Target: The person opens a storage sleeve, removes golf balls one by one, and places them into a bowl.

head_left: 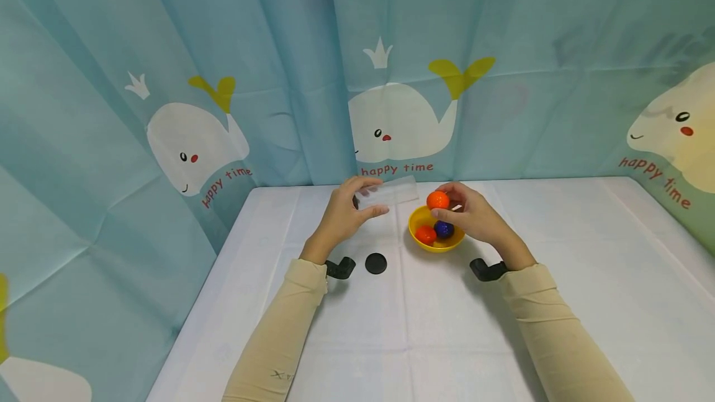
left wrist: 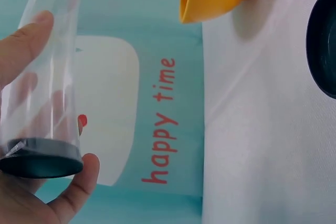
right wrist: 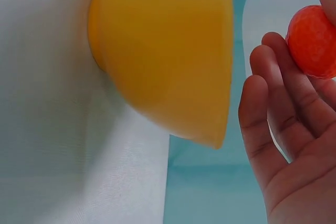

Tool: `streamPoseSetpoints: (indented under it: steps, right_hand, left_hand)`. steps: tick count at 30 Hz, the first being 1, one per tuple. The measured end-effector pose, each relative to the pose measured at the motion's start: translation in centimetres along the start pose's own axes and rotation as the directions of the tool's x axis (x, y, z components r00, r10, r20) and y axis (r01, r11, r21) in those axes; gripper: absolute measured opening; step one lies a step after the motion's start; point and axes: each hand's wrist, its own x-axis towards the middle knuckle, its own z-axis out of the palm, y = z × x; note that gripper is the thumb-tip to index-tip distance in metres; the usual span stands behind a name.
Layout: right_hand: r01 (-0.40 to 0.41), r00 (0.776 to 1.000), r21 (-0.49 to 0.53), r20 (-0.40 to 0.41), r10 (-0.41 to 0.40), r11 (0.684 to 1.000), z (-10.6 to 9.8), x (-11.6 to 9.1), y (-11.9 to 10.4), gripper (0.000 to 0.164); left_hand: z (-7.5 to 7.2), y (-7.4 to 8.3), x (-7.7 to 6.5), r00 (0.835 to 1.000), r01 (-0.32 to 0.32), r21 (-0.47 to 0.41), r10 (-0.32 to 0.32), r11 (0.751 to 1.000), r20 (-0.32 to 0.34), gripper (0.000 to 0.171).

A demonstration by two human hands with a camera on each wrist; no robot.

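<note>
My left hand (head_left: 344, 213) grips a clear plastic tube (left wrist: 52, 77) with a black base (left wrist: 42, 158); in the head view the tube lies sideways, its far end toward the bowl. Between thumb and fingers, my right hand (head_left: 475, 213) pinches an orange ball (head_left: 438, 200) with a dimpled surface, just above the back rim of a yellow bowl (head_left: 416, 242). Inside the bowl sit another orange ball (head_left: 426, 235) and a dark blue ball (head_left: 444, 229). The right wrist view shows the pinched ball at its right edge, beside the bowl's outer wall.
A round black lid (head_left: 376, 263) lies flat on the white-covered table (head_left: 357, 327), nearer me than the bowl and to its left. Behind the table's far edge hangs a blue curtain (head_left: 301, 110) printed with whales. Each wrist carries a black camera mount.
</note>
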Motion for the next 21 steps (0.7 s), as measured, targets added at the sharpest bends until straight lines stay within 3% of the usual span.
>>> streamPoseSetpoints:
  steps: [7,21]
  right_hand:
    - [0.003,0.999,-0.016,-0.032,-0.004,1.0,0.2,0.0,0.4,0.04]
    - [0.033,0.998,-0.117,-0.05,-0.039,0.993,0.6,0.4,1.3,0.041]
  left_hand:
    - [0.0,-0.1,-0.1,0.996,0.083,-0.065,-0.084,0.994,-0.001,0.053]
    - [0.0,-0.1,-0.1,0.992,0.124,-0.088,-0.125,0.988,-0.007,0.057]
